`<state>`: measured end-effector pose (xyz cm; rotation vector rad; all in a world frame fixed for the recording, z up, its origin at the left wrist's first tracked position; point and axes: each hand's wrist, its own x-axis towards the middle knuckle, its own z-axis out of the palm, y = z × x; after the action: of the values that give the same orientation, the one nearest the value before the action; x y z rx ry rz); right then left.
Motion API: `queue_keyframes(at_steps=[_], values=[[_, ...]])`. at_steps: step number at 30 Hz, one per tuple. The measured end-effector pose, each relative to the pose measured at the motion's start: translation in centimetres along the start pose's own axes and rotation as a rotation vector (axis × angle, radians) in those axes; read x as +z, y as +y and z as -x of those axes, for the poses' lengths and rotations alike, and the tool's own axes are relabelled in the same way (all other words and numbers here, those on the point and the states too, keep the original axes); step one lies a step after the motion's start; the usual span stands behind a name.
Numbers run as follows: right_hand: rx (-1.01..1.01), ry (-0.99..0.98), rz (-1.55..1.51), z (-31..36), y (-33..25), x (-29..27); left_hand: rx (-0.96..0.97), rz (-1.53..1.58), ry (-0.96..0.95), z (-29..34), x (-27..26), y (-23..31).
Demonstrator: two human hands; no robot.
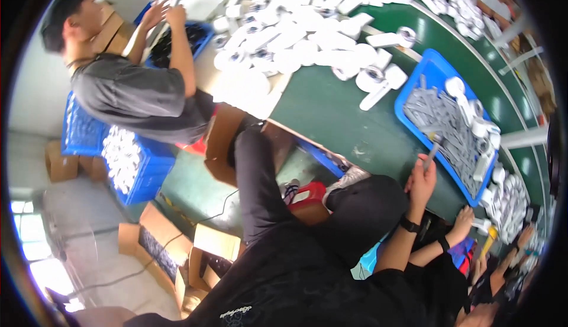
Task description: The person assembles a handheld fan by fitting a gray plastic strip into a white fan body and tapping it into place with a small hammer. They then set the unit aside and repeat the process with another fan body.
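One slim, elongated grey strip (431, 156), solid-looking and straight; surface detail is too small to assess. Its lower end is pinched between the thumb and fingers of the right hand (420, 182). The strip stands tilted, upper end leaning slightly rightward, at the near long side of a blue rectangular tray (431, 64) holding similar grey pieces (439, 113).
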<state>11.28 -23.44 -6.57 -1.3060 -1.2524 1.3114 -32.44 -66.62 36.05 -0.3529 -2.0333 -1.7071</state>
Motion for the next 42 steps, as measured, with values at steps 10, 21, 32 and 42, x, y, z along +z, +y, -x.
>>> queue_keyframes(at_steps=[10,21,32,42], values=[[0.031,0.014,-0.025,0.9,-0.8,0.8,-0.470,0.248,-1.137,22.0,24.6,-15.7],[0.047,0.007,-0.024,1.4,-0.9,0.9,0.679,-0.051,-1.223,36.0,40.6,-17.4],[-0.009,0.194,-0.495,0.9,-0.7,-0.5,0.680,0.184,-1.260,36.9,43.8,-11.8],[0.027,0.110,-0.444,0.8,-1.1,-0.2,0.951,0.147,-1.237,43.1,58.1,-9.8]])
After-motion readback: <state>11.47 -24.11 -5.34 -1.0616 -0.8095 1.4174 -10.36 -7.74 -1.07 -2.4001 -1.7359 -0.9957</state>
